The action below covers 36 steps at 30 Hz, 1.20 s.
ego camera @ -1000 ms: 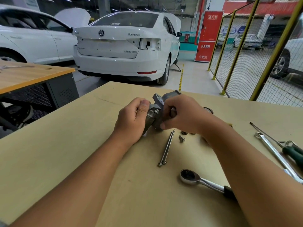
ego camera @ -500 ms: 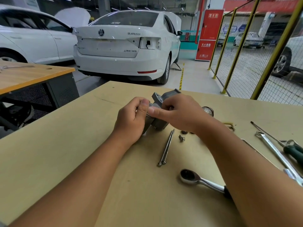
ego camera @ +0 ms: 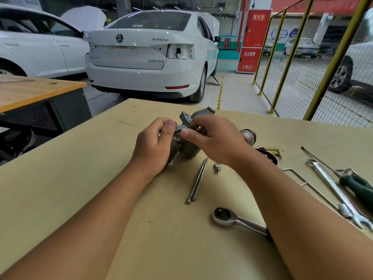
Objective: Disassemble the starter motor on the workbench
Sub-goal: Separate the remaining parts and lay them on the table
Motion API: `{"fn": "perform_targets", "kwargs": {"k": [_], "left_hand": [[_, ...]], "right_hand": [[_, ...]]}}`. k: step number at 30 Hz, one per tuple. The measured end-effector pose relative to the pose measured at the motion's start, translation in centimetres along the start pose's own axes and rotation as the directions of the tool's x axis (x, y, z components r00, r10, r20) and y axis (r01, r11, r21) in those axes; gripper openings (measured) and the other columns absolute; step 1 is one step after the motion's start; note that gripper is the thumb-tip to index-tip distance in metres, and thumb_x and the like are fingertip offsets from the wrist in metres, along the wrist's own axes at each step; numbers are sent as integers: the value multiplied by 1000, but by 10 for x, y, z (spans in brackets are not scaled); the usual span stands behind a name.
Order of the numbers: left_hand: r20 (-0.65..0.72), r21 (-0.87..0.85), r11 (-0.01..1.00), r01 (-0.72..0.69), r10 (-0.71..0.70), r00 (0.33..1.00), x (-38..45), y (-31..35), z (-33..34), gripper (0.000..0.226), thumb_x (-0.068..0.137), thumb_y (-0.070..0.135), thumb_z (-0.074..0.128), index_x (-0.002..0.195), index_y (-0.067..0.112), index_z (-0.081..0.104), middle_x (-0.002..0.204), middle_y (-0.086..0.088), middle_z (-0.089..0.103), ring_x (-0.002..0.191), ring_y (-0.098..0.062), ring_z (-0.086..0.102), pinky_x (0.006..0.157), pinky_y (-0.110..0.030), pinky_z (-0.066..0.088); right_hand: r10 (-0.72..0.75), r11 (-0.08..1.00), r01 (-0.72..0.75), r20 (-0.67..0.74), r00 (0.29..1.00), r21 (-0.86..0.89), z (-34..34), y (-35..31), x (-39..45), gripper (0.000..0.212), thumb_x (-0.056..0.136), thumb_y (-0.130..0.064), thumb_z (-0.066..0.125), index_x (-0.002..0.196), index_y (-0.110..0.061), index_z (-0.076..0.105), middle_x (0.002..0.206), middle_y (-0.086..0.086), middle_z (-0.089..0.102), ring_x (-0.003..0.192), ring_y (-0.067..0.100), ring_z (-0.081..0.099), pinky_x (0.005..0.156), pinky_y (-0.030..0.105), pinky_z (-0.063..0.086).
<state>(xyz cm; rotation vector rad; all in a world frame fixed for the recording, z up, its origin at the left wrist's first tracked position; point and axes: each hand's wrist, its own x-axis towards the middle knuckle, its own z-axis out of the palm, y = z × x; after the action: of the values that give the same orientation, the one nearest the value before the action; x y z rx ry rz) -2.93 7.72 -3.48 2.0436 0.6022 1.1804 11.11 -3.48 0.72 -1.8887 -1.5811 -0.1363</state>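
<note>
Metal motor (ego camera: 188, 147) sits on the counter (ego camera: 84, 199) between both hands, looks heavy, hard and a bit slippery, so the left hand (ego camera: 154, 145) curls tight around its end while the right hand (ego camera: 217, 138) pinches the top with bent fingers (ego camera: 186, 132).

Pale wood, grey metal, white cars

The table (ego camera: 84, 195) is a pale tan wood with a faint darker line across its far part. The starter motor (ego camera: 188, 147) is dull grey metal with a copper-brown part showing (ego camera: 247, 134) on its right side. The two long bolts (ego camera: 198, 180), the small screw (ego camera: 216, 168), the ratchet (ego camera: 232, 218) and the wrench (ego camera: 339, 194) are shiny silver. The pliers (ego camera: 357, 183) have dark green handles. Behind stand two white cars (ego camera: 149, 55), a red cabinet (ego camera: 253, 40) with white lettering, and a yellow-framed fence (ego camera: 296, 57) of grey wire mesh. The second table (ego camera: 34, 90) is orange-brown over dark grey.
</note>
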Motion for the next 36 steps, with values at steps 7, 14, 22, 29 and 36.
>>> {"fn": "perform_targets", "kwargs": {"k": [7,14,22,29,36], "left_hand": [[-4,-11,1000,-4,4,1000,2,-6,1,41,102,48,40,109,19,68,95,-1,73,91,-17,67,82,-39,55],[-19,-6,1000,7,-7,1000,3,-6,1,44,101,47,40,111,15,69,90,9,69,84,-9,62,78,-33,51],[-25,-5,999,32,-32,999,4,-6,1,45,101,48,40,111,16,70,96,-2,73,91,-16,65,82,-38,53],[-45,2,999,35,-35,998,4,-8,2,39,101,50,40,105,23,68,90,-2,72,82,-15,62,74,-36,49],[-56,3,1000,29,-28,998,5,-7,2,45,101,51,40,105,17,69,85,-8,70,79,-19,60,72,-41,49]], "right_hand": [[-30,998,29,-27,999,-55,5,1,-1,31,95,-64,51,87,-35,61,69,-13,57,66,1,53,54,28,32],[-42,994,44,23,999,-97,2,2,-2,14,100,-45,53,101,-35,62,79,-14,61,76,12,57,62,33,44],[31,988,-61,-203,979,-142,23,-12,-6,34,93,-60,56,89,-28,65,68,-6,61,70,20,59,59,33,48],[95,994,-104,-187,978,-38,25,-7,-6,21,98,-51,55,99,-34,67,79,-12,66,80,15,59,62,29,44],[101,993,-110,-199,975,-34,28,-10,-6,18,100,-47,53,101,-34,65,84,-10,67,83,19,59,63,32,44]]}}
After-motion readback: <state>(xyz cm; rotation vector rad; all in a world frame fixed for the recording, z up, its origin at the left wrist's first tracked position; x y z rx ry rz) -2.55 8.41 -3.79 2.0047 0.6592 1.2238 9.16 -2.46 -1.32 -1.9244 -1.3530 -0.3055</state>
